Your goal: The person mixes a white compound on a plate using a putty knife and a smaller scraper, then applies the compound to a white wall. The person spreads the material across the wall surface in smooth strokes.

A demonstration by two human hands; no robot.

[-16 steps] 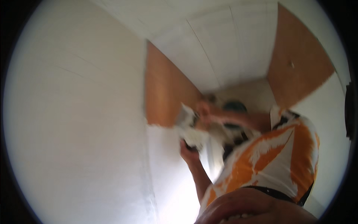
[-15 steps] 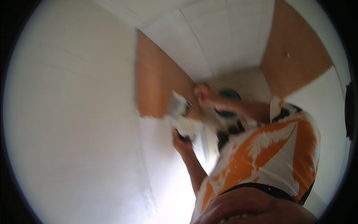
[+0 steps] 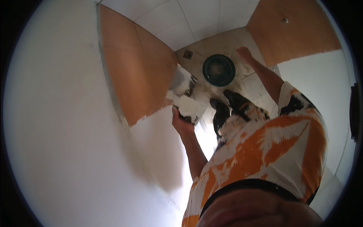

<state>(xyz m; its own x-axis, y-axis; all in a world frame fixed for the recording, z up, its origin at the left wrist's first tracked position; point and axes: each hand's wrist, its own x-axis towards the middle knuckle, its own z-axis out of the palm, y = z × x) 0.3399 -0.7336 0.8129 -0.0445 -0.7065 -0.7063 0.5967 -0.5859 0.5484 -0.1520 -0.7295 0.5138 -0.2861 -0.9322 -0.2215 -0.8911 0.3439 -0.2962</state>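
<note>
My left hand (image 3: 182, 124) is wrapped round a dark-edged plastering tool (image 3: 188, 107) with pale plaster spread thickly over its face. Against its far end lies a wide grey scraper blade (image 3: 182, 80), smeared with white; how it is held up is hard to make out. Both tools are close to the orange-brown part of the left wall (image 3: 136, 70). My right hand (image 3: 245, 55) is stretched out to the far right, over the floor and apart from the tools. Its fingers are smeared, and no tool shows in it.
A round dark green tub (image 3: 219, 70) stands on the dirty tiled floor, beyond my dark shoes (image 3: 221, 113). Near the left wall is a small square floor drain (image 3: 188, 55). White tiles (image 3: 200, 19) cover the far wall. A pipe stub (image 3: 284, 20) juts from the right orange-brown wall.
My right hand has moved away from the scraper, out to the right beyond the tub. My left hand still grips the plastering tool. The view has shifted, showing more floor.
</note>
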